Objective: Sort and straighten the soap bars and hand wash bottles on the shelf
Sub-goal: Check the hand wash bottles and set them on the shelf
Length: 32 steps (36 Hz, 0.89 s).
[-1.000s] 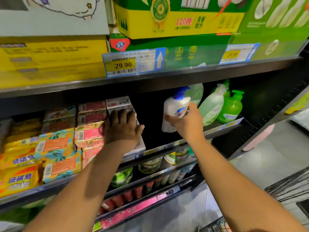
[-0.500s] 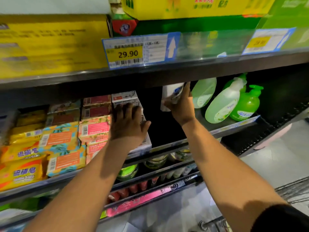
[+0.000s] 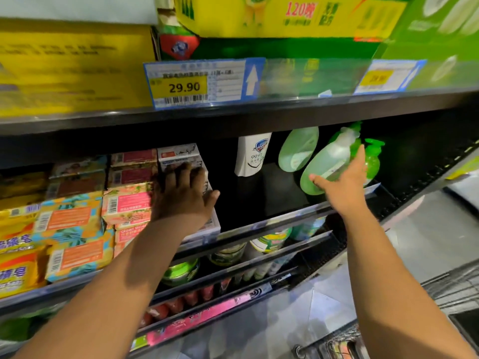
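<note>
Gripping the tilted pale bottle (image 3: 327, 161) at three o'clock, the right hand (image 3: 346, 183) could topple the green bottle (image 3: 373, 163) behind, while the left hand (image 3: 182, 196) lies flat on soap boxes (image 3: 178, 154) at nine.

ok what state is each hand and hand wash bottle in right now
left hand, open, flat on stacked white soap boxes
right hand, gripping tilted pale green pump bottle
white hand wash bottle, free, untouched
rear pale green bottle, free, top hidden
bright green pump bottle, upright behind right hand
</note>
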{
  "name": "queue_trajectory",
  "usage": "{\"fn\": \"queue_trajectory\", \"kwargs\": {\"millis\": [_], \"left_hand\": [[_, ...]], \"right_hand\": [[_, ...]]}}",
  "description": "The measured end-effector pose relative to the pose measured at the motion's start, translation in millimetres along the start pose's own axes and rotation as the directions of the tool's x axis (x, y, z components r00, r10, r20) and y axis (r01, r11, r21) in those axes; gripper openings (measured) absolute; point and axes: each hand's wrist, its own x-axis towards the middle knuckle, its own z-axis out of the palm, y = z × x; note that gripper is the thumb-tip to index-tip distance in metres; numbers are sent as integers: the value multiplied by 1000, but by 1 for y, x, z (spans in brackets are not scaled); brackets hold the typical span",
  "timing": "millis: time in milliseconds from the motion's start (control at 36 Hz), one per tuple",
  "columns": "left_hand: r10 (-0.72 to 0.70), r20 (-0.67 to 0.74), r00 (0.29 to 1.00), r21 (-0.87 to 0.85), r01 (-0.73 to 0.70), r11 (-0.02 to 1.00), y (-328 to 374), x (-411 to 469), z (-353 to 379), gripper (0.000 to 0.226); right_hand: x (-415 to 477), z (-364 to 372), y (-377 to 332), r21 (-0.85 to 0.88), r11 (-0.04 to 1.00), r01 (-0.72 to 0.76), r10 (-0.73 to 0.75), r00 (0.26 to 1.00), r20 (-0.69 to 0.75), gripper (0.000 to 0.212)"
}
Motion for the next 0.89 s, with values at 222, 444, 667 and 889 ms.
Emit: {"fn": "queue_trajectory", "kwargs": {"millis": [222,444,667,889], "left_hand": [[-7,21,1000,-50,8,999,1,-2,-3,64],[-8,56,998,-59,12,998,0,-3,-6,64],[-36,176,984,-246,79,966,-6,0,-27,60],[97,129,987,-878,68,475,33,-112,-65,33]], "right_hand": [[-18,20,-16,83,989,-124,118,990,81,76],[-55,37,-56,111,991,-69,44,976,215,65],[-106,21,-84,491,864,-112,-30,962,273,74],[-153,0,-104,564,732,-381,104,881,461,50]]}}
